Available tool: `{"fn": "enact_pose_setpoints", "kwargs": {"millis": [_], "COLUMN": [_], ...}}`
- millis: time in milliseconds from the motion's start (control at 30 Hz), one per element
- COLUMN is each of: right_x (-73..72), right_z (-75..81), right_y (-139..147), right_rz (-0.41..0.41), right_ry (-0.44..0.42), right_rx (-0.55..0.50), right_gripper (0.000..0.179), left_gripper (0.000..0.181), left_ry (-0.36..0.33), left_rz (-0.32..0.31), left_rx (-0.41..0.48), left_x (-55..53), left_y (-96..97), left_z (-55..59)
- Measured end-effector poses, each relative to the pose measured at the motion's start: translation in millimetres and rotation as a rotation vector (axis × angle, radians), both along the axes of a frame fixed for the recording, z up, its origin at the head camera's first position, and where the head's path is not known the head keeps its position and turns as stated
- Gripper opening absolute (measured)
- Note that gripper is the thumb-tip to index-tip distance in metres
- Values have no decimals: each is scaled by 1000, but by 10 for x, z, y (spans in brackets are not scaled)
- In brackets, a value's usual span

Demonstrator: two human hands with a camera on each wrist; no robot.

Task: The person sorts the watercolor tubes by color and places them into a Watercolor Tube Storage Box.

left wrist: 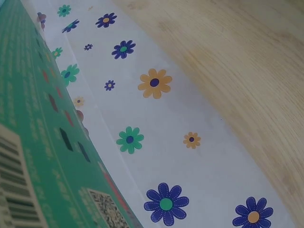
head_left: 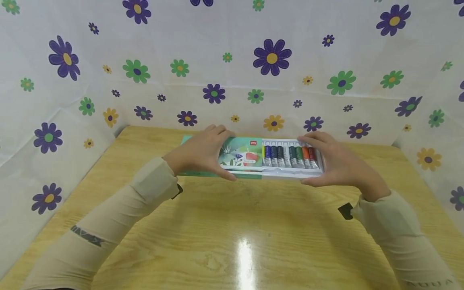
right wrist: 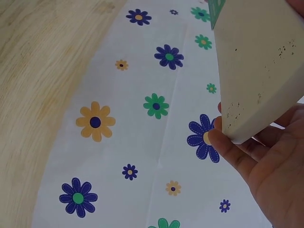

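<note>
A green illustrated paint box sleeve (head_left: pixel 250 151) is held by my left hand (head_left: pixel 201 151), thumb along the near edge and fingers over the far edge. From its right end a white tray (head_left: pixel 290 175) sticks out, with several paint tubes (head_left: pixel 299 156) in a row, blue through green to orange and dark red. My right hand (head_left: pixel 340 163) grips the tray's right end between thumb and fingers. The left wrist view has the sleeve's printed underside (left wrist: pixel 42 118) with a barcode. In the right wrist view the tray's speckled pale underside (right wrist: pixel 259 66) shows, the fingers at its corner.
Below the box lies a wooden table (head_left: pixel 217 225) with a bright light reflection near its front. White cloth (head_left: pixel 235 72) with purple, green and orange flowers surrounds it at the back and both sides.
</note>
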State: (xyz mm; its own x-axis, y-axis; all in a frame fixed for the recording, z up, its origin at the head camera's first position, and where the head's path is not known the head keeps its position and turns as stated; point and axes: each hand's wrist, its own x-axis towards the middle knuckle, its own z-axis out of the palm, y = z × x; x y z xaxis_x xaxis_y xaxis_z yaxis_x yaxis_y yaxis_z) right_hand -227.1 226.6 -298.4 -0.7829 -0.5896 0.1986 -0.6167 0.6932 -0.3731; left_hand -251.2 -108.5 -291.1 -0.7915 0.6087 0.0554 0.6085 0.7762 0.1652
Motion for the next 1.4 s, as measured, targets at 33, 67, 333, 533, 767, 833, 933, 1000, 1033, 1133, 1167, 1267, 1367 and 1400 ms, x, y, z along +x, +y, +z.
{"fn": "enact_pose_setpoints", "kwargs": {"millis": [33,67,333,533,767,833,933,1000,1033,1133,1167,1267,1367,1400], "right_x": [2,0,-18,-22,-27,-33,-41,-45,-45,-46,-44,-36,-33,-35], "right_z": [-2,-6,-42,-63,-56,-60,-72,-83,-87,-110,-114,-116,-106,-103], "right_y": [-1,-1,-25,-112,-256,-301,-358,-383,-390,-385,-370,-282,-166,-133], "right_rz": [2,4,15,24,44,53,62,62,62,64,63,46,37,45], "right_ry": [0,-1,29,28,32,31,30,27,22,-8,-21,-58,-84,-88], "right_rx": [-2,-3,-15,-24,-26,-32,-40,-46,-47,-58,-61,-79,-114,-124], "right_gripper": [92,92,91,92,92,92,92,93,93,95,96,99,98,97], "left_gripper": [109,109,110,109,109,109,109,108,108,109,109,109,109,108], "left_ry": [-3,-3,36,34,48,54,56,50,49,41,38,37,38,37], "left_rz": [1,0,-10,-17,-27,-28,-24,-22,-21,-19,-18,-12,1,5], "left_rx": [-3,-7,-11,-7,-13,-11,-13,-8,-10,-18,-19,-26,-30,-29], "left_x": [5,10,24,41,43,39,37,39,42,55,60,70,79,82], "left_y": [2,4,54,141,224,239,258,273,279,289,289,273,242,230], "left_z": [1,2,-2,0,-3,-10,-21,-23,-22,-16,-14,-12,-11,-13]}}
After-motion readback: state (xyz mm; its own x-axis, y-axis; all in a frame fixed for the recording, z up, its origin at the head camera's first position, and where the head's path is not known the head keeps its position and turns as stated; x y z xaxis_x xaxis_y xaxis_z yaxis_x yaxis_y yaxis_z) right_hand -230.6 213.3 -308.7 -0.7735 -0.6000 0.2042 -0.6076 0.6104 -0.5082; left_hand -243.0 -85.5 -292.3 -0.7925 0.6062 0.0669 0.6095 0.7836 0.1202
